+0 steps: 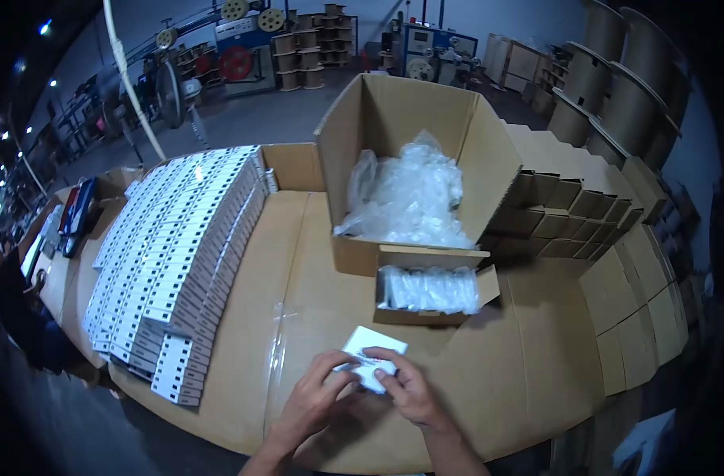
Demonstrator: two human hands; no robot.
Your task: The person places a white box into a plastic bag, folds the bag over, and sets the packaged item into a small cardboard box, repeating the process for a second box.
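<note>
A small flat white box (pixel 375 339) with a little red and dark print lies between my two hands, close over the cardboard-covered table (pixel 322 262). My left hand (pixel 318 397) is closed at its left side, fingertips curled against the face. On the opposite side my right hand (pixel 412 390) grips it between thumb and fingers, which cover part of the print. Just beyond the hands stands a small brown carton (pixel 420 318), its flaps up, filled with a row of clear plastic-wrapped packets (pixel 429 290).
Behind is a large open carton (pixel 409 103) holding crumpled clear plastic bags (pixel 413 194). Rows of stacked white boxes (pixel 176 238) fill the left side. Brown cartons (pixel 568 210) are piled at right, below big spools (pixel 639 59). Machines (pixel 421 51) stand across the floor.
</note>
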